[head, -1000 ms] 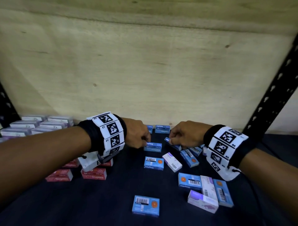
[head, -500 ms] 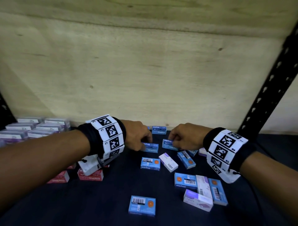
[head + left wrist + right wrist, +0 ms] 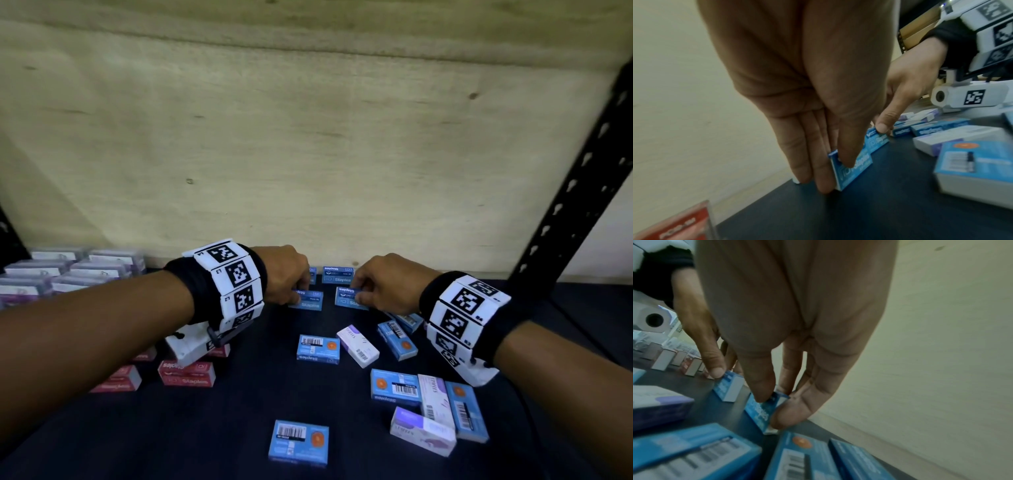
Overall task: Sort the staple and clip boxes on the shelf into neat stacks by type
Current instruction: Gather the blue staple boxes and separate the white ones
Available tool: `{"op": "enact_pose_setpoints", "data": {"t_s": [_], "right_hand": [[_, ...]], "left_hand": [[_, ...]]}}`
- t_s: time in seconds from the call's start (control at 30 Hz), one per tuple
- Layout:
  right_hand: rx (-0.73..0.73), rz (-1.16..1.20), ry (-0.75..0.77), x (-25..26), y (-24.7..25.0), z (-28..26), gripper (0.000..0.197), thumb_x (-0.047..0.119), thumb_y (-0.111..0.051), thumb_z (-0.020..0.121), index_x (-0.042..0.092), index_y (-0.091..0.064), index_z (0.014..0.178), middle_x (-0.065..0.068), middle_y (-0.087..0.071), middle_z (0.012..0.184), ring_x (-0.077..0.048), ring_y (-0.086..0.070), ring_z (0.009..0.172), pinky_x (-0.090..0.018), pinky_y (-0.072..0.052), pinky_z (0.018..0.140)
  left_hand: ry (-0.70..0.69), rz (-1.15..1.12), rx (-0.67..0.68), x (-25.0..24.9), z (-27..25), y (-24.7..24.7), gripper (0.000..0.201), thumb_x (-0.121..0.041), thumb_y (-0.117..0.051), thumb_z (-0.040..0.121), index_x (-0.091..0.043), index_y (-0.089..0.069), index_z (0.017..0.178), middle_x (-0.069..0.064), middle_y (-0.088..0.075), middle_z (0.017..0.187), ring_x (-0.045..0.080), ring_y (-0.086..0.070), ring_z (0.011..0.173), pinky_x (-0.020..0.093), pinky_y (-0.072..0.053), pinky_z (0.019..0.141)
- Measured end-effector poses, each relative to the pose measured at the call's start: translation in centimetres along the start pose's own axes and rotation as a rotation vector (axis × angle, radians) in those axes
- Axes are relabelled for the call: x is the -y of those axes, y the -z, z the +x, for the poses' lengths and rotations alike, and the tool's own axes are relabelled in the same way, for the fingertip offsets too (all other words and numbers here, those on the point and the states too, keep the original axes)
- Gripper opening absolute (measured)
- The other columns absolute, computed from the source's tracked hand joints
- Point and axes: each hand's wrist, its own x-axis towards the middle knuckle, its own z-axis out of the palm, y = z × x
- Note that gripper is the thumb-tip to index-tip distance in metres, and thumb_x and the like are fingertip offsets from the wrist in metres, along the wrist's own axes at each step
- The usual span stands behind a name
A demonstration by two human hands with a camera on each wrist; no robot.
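Now fingers (image 3: pixel 824 170) round flat cardboard box (image 3: pixel 854 168).

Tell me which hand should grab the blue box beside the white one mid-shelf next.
Probably the left hand. The loose blue box lies nearer it, just in front of the blue box it pinches. The right hand, pinching its own blue box, would have to cross the white box.

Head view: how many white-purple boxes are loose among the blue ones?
3. One white-purple box mid-shelf; a second between two blue boxes front right; a third just before them. The right wristband may hide more.
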Motion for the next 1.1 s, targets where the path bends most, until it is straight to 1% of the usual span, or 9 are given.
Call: {"op": "enact_pose_setpoints", "data": {"t_s": [0.1,0.3,0.57,0.67,0.83,0.9,0.97,1.03,1.1], "right_hand": [[-0.022,-0.002,0.002,0.3,0.0,0.7,0.029,0.029,-0.061,0.095,0.016,-0.066,0.121,-0.001,-0.069,0.115,-0.017,-0.064,0.102,-0.026,-0.049,0.085],[-0.050,-0.012,-0.013,0.5,0.0,1.8,0.022,0.028,-0.064,0.093,0.017,-0.069,0.111,-0.003,-0.071,0.106,-0.021,-0.066,0.094,-0.032,-0.054,0.084],[-0.066,0.017,-0.020,0.6,-0.1,2.4,0.025,0.028,-0.066,0.093,0.016,-0.069,0.114,-0.004,-0.070,0.110,-0.022,-0.066,0.098,-0.035,-0.054,0.089],[-0.073,0.020,-0.019,0.5,-0.2,2.4,0.025,0.028,-0.065,0.093,0.016,-0.068,0.115,-0.004,-0.070,0.110,-0.022,-0.065,0.098,-0.034,-0.054,0.088],[-0.096,0.012,-0.004,0.3,-0.1,2.1,0.033,0.032,-0.065,0.093,0.019,-0.060,0.123,0.000,-0.063,0.115,-0.018,-0.059,0.100,-0.028,-0.046,0.081],[-0.128,-0.004,-0.006,0.2,0.3,1.8,0.037,0.035,-0.065,0.092,0.021,-0.057,0.125,-0.001,-0.060,0.117,-0.019,-0.057,0.103,-0.027,-0.043,0.080],[-0.153,0.004,-0.018,-0.1,1.0,1.4,0.037,0.037,-0.066,0.091,0.023,-0.056,0.124,0.001,-0.056,0.115,-0.018,-0.055,0.101,-0.027,-0.042,0.080],[-0.143,0.013,-0.022,-0.5,1.6,0.6,0.032,0.040,-0.065,0.090,0.026,-0.057,0.118,0.004,-0.058,0.109,-0.015,-0.055,0.094,-0.027,-0.042,0.078],[-0.073,0.019,-0.023,-0.9,2.0,-0.6,0.025,0.041,-0.065,0.090,0.028,-0.060,0.110,0.010,-0.062,0.099,-0.012,-0.057,0.088,-0.027,-0.044,0.076]], "left_hand": [[0.047,0.000,-0.011,0.7,0.5,0.0,0.030,-0.029,-0.062,0.092,-0.016,-0.064,0.120,0.002,-0.066,0.111,0.020,-0.061,0.096,0.026,-0.043,0.075],[0.097,0.005,-0.007,1.6,1.2,0.2,0.030,-0.030,-0.066,0.090,-0.014,-0.066,0.115,0.004,-0.067,0.110,0.022,-0.062,0.099,0.027,-0.046,0.078],[0.094,0.022,-0.007,1.9,1.7,0.1,0.025,-0.028,-0.067,0.089,-0.010,-0.069,0.106,0.006,-0.069,0.100,0.023,-0.062,0.088,0.028,-0.047,0.073],[0.094,0.019,-0.006,1.9,1.8,0.0,0.026,-0.029,-0.067,0.089,-0.010,-0.069,0.106,0.006,-0.069,0.102,0.023,-0.064,0.091,0.030,-0.049,0.076],[0.140,0.069,-0.030,2.0,1.2,0.4,0.038,-0.042,-0.071,0.083,-0.011,-0.070,0.105,0.006,-0.071,0.102,0.024,-0.067,0.090,0.033,-0.055,0.078],[0.131,0.133,-0.099,1.7,0.5,1.0,0.043,-0.049,-0.069,0.083,-0.015,-0.067,0.109,0.004,-0.069,0.106,0.024,-0.065,0.092,0.033,-0.054,0.075],[0.098,0.158,-0.154,1.1,-0.4,1.7,0.044,-0.051,-0.065,0.084,-0.021,-0.062,0.116,0.001,-0.063,0.113,0.023,-0.061,0.098,0.031,-0.048,0.074],[0.027,0.109,-0.140,0.1,-1.2,2.2,0.039,-0.050,-0.065,0.085,-0.024,-0.060,0.114,-0.002,-0.061,0.113,0.020,-0.059,0.099,0.031,-0.047,0.076],[-0.048,0.034,-0.068,-1.0,-2.1,2.1,0.036,-0.051,-0.066,0.083,-0.026,-0.062,0.108,-0.006,-0.062,0.105,0.016,-0.058,0.094,0.030,-0.048,0.078]]}}
